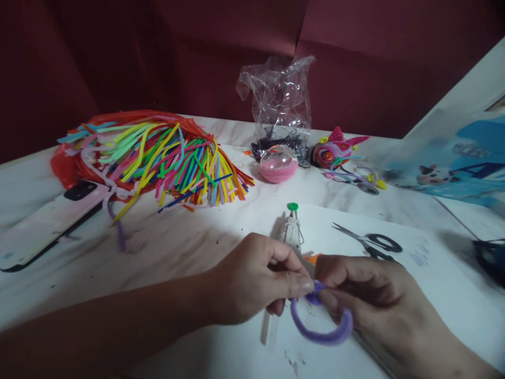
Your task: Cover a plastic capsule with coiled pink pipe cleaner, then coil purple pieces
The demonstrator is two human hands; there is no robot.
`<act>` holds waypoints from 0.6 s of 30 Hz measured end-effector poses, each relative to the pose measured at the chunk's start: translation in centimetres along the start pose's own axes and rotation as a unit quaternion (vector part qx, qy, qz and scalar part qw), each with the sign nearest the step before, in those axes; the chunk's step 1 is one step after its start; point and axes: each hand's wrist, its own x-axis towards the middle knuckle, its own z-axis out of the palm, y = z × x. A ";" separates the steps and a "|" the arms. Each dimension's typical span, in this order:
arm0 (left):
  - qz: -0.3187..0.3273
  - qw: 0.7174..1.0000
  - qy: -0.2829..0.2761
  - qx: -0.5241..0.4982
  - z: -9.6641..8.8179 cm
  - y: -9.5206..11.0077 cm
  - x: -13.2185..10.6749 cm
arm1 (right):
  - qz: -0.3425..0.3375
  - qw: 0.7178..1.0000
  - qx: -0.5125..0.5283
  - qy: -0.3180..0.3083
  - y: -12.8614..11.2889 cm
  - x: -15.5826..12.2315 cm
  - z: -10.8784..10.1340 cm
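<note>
Between my two hands is a purple pipe cleaner (321, 337), bent into a loop that hangs below my fingers. A small tight coil or twist of it shows where my fingertips meet. My left hand (260, 279) pinches that twist from the left with thumb and forefinger. From the right, my right hand (366, 295) is closed on the same pipe cleaner, thumb against the loop's upper end. Just behind the hands lies a hot glue gun (291, 231), partly covered by them, with a green round piece (292, 207) at its tip.
Scissors (369, 242) lie on white paper at right. Farther back are a pink-wrapped clear ball (279, 166), a plastic bag (282, 100) and a colourful pipe-cleaner figure (335, 150). At left are a large pipe-cleaner bundle (177, 163) and a phone (51, 223).
</note>
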 end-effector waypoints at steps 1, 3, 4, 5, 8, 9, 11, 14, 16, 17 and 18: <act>0.004 1.000 0.015 -0.010 0.1 0.0 0.0 | 0.004 1.000 0.018 0.011 0.0 0.0 0.1; 0.007 0.999 0.043 -0.023 0.4 0.0 0.0 | 0.018 0.998 0.042 0.037 0.1 0.0 0.4; 0.008 0.998 0.055 -0.026 0.5 0.1 0.0 | 0.024 0.997 0.051 0.050 0.2 0.0 0.5; 0.012 0.997 0.066 -0.025 0.7 0.1 0.0 | 0.028 0.996 0.058 0.064 0.3 0.0 0.7; 0.025 0.995 0.098 -0.015 1.1 0.2 0.0 | 0.031 0.992 0.070 0.104 0.5 -0.1 1.3; 0.027 0.994 0.108 -0.013 1.1 0.2 0.0 | 0.028 0.990 0.075 0.113 0.6 -0.1 1.5; 0.028 0.992 0.124 -0.015 1.2 0.2 0.1 | 0.026 0.988 0.088 0.126 0.8 -0.1 1.8; 0.022 0.990 0.141 -0.022 1.1 0.2 0.2 | 0.016 0.986 0.123 0.114 0.9 0.1 1.8; 0.023 0.989 0.146 -0.027 0.8 0.2 0.2 | 0.002 0.983 0.149 0.104 0.9 0.3 1.6; 0.025 0.988 0.146 -0.030 0.7 0.2 0.2 | -0.003 0.982 0.158 0.100 0.9 0.3 1.5; 0.027 0.989 0.144 -0.034 0.6 0.2 0.2 | -0.003 0.982 0.162 0.098 0.8 0.4 1.3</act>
